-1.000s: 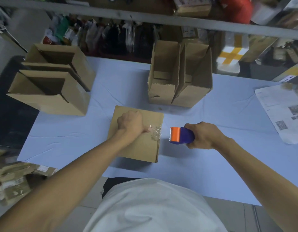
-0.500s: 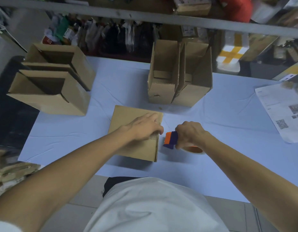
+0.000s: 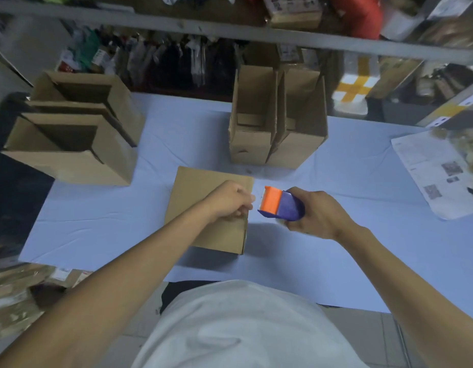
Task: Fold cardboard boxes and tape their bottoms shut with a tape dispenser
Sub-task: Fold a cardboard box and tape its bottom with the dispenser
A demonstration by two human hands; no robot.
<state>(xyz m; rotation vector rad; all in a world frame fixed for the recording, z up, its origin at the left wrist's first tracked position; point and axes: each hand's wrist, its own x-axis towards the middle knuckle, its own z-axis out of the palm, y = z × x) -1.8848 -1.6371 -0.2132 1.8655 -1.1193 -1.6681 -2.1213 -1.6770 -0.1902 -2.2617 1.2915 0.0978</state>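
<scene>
1. The table (image 3: pixel 336 261) wears a pale blue cloth, lightly creased; its near edge is cut off by the person's white shirt (image 3: pixel 243 328).
2. Open brown cardboard boxes stand at far left (image 3: pixel 71 144) and far centre (image 3: pixel 278 120); the blurred shelf clutter behind them cannot be made out.
3. The task's cardboard box (image 3: pixel 201 192) lies bottom-up at centre, flat and matte.
4. A printed sheet (image 3: pixel 437 176) runs off the right edge.
5. The left hand (image 3: pixel 230 200), flat on the box half a second ago, now curls at its right edge, pinching something too blurred to identify.
6. The right hand (image 3: pixel 317 213) grips the tape dispenser (image 3: pixel 280 205), purple with an orange head, lifted higher than before, just beside the box.
</scene>
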